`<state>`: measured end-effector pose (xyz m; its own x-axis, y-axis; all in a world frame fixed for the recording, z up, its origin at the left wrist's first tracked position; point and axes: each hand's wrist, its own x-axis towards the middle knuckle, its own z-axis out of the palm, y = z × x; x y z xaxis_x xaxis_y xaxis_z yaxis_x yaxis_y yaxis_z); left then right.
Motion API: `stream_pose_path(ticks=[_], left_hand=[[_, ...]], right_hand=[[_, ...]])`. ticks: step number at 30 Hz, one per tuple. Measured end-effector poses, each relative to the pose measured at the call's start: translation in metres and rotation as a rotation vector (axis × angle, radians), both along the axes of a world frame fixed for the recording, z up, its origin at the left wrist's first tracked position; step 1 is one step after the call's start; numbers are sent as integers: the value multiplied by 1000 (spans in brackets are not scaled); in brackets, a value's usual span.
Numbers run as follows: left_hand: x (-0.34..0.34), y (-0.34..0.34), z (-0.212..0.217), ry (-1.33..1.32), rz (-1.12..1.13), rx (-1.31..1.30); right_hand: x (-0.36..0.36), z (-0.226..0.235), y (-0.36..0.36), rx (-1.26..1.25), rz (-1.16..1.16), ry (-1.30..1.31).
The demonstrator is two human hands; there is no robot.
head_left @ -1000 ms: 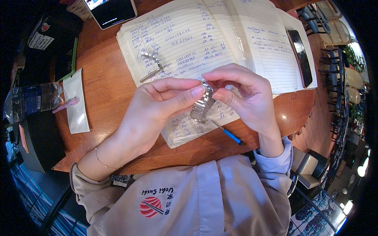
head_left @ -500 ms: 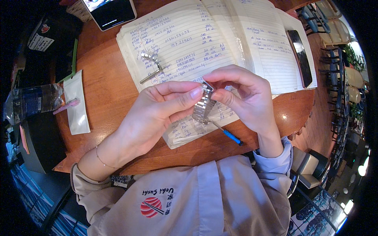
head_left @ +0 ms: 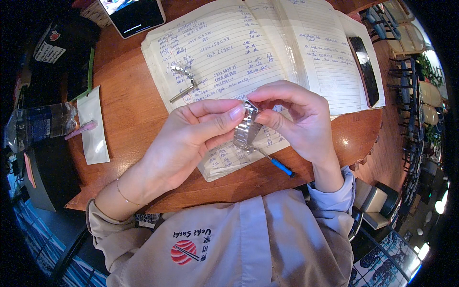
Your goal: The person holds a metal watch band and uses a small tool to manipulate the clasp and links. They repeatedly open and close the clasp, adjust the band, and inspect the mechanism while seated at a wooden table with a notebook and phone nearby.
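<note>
The left hand (head_left: pixel 198 126) pinched the metal watch band (head_left: pixel 244 131) above the notebook's (head_left: pixel 229 52) near part, seemingly to steady it; the right hand (head_left: pixel 299 117) curled narrowly at its upper end, grip unclear. A blue-handled screwdriver (head_left: pixel 281 167) jutted past the notebook's near edge; table wood (head_left: pixel 129 129) stretched leftward from the notebook.

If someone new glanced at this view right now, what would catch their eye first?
Probably the shiny metal link band at centre, pinched in the left hand, with the right hand's fingertips at its upper end. Next, the blue-handled tool just below it to the right, and the big open handwritten notebook spread beyond the hands.
</note>
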<state>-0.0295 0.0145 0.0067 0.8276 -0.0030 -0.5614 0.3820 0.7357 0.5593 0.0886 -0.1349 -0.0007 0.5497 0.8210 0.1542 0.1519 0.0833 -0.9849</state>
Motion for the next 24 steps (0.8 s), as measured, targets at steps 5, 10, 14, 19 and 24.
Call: stream_pose_path(ticks=[5, 10, 14, 19, 24], left_hand=[[-1, -1, 1, 4, -1, -11], [-1, -1, 2, -15, -3, -29], [-1, -1, 0, 0, 4, -17], [-1, 0, 0, -4, 6, -33], [-1, -1, -1, -10, 11, -36]], right_hand=[[-1, 1, 0, -11, 0, 9], [-1, 1, -1, 7, 10, 22], [0, 1, -1, 25, 26, 42], [-1, 0, 0, 37, 36, 78], [-2, 1, 0, 23, 31, 106]])
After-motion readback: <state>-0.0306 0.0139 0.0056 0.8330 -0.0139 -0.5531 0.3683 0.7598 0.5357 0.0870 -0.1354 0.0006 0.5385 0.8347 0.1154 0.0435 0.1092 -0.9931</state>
